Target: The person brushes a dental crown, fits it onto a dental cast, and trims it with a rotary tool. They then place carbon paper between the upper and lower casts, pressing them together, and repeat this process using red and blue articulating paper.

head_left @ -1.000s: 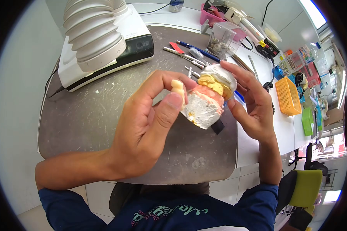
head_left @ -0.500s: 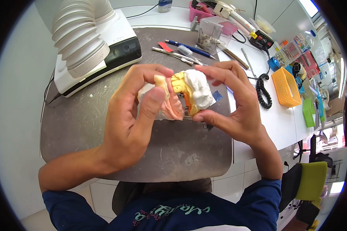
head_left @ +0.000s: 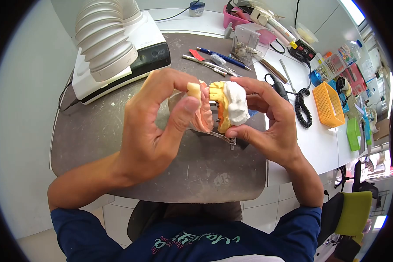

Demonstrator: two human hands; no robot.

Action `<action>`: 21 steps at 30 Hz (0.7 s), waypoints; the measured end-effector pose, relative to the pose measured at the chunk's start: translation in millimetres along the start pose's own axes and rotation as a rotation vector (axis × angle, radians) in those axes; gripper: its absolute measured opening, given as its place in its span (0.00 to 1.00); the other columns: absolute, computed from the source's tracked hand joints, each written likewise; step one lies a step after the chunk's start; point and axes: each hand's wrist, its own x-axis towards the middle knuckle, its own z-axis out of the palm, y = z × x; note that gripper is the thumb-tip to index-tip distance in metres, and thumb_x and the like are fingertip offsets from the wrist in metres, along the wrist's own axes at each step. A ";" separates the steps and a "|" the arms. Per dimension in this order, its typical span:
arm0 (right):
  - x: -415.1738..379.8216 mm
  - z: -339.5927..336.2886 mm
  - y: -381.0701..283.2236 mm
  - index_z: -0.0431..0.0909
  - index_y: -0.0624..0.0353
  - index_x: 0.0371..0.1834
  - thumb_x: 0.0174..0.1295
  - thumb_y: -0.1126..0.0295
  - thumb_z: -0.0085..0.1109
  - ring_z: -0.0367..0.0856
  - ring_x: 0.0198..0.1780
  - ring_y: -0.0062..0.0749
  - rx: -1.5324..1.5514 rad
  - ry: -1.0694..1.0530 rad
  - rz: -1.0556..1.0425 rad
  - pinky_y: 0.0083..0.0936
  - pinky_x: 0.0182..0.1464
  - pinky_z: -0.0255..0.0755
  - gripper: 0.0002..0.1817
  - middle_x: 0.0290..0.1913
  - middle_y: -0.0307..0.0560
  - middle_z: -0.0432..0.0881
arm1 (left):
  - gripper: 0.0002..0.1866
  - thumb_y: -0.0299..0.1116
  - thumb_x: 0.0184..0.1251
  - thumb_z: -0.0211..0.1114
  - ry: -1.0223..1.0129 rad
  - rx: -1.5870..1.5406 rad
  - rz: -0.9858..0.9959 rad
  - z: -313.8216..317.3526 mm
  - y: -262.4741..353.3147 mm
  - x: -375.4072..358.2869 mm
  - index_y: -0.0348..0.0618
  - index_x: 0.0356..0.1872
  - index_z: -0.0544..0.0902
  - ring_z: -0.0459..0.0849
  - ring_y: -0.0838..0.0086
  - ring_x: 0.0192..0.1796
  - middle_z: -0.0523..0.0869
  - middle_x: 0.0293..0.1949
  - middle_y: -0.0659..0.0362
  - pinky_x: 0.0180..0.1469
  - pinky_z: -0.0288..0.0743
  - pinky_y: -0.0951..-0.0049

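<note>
A dental cast in two parts hangs over the grey work mat. Its pink part is on the left, beside my left hand. Between that hand's thumb and index finger is a small cream tooth piece. My right hand grips the yellow and white part, thumb at its lower edge and fingers at its top. Orange material and metal pins show in the gap between the parts. A metal frame sticks out below them.
A white machine with a ribbed hose stands at the upper left. Pens, a brush and a clear box lie at the back. On the right are a coiled cord and an orange basket.
The view has shifted a little. The cast has turned, so more of the frame shows below it and the pins show more clearly in the gap. Both hands keep their hold.
</note>
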 end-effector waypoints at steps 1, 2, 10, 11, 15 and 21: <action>-1.2 1.5 -0.1 0.67 0.65 0.69 0.50 0.64 0.81 0.83 0.59 0.34 -0.001 -0.001 -0.004 0.32 0.63 0.76 0.44 0.64 0.52 0.77 | 0.12 0.37 0.81 0.52 0.015 -0.039 -0.053 -0.7 -1.1 0.2 0.36 0.46 0.74 0.76 0.75 0.53 0.79 0.48 0.53 0.61 0.67 0.69; -2.7 3.3 -0.6 0.67 0.65 0.69 0.50 0.64 0.81 0.83 0.59 0.35 0.065 0.048 0.015 0.31 0.63 0.76 0.44 0.64 0.52 0.77 | 0.12 0.37 0.81 0.54 0.031 -0.077 -0.104 -1.8 -1.8 0.8 0.36 0.46 0.75 0.76 0.74 0.52 0.79 0.47 0.53 0.61 0.68 0.69; -3.8 16.2 -0.7 0.74 0.66 0.60 0.45 0.64 0.85 0.89 0.44 0.31 0.023 0.290 -0.126 0.27 0.48 0.85 0.40 0.47 0.52 0.87 | 0.12 0.36 0.76 0.61 -0.012 -0.136 -0.161 -5.4 2.1 6.3 0.36 0.41 0.84 0.76 0.72 0.60 0.76 0.60 0.49 0.62 0.70 0.71; -3.7 17.1 -1.3 0.74 0.66 0.60 0.45 0.64 0.85 0.89 0.44 0.31 0.028 0.299 -0.125 0.27 0.48 0.85 0.40 0.47 0.52 0.87 | 0.12 0.36 0.75 0.63 -0.027 -0.206 -0.219 -5.3 3.4 6.7 0.36 0.40 0.86 0.75 0.71 0.63 0.74 0.63 0.47 0.63 0.70 0.71; -3.8 19.1 -2.8 0.77 0.66 0.57 0.42 0.62 0.86 0.89 0.39 0.27 -0.032 0.337 -0.142 0.25 0.43 0.86 0.39 0.44 0.50 0.87 | 0.12 0.37 0.74 0.64 -0.050 -0.279 -0.293 -2.3 1.7 6.9 0.36 0.40 0.87 0.73 0.69 0.66 0.72 0.67 0.45 0.64 0.71 0.68; -3.6 21.6 -3.2 0.77 0.67 0.56 0.42 0.61 0.86 0.88 0.37 0.26 -0.051 0.357 -0.163 0.24 0.41 0.85 0.39 0.42 0.50 0.87 | 0.12 0.36 0.73 0.65 -0.068 -0.280 -0.381 -0.5 8.0 7.8 0.37 0.33 0.87 0.73 0.67 0.67 0.72 0.67 0.46 0.65 0.70 0.66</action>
